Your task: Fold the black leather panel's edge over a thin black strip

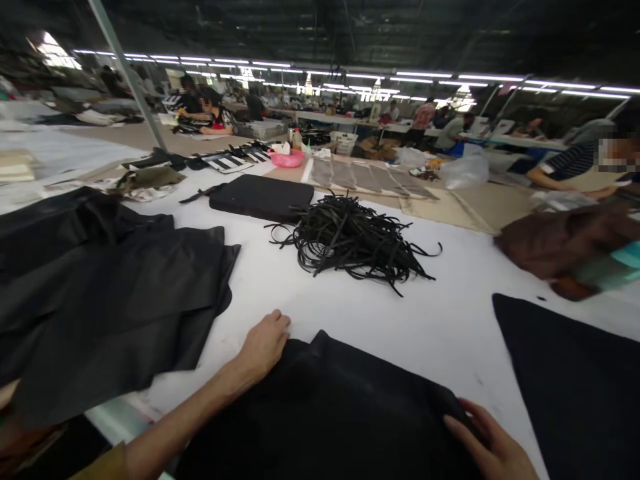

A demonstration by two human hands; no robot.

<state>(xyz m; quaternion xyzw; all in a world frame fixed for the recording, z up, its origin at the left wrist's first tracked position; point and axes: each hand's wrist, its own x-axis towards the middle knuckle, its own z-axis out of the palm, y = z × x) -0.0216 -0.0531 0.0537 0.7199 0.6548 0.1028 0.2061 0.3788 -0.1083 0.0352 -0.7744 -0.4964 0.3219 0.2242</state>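
Observation:
A large black sheet of leather-like material spreads in front of me at the table's near edge. Its far left corner is gripped by my left hand, whose fingers curl around the edge. On the other side, my right hand pinches the sheet's right edge between thumb and fingers. Beyond the sheet lies a tangled heap of thin black strips. Behind and left of that heap rests a flat black padded panel. The sheet's lower part runs out of the picture.
More black sheets hang over the white table at left. A dark panel lies at right, with brown fabric behind it. Farther back stand a pink bowl and a metal post. Several people work at other tables.

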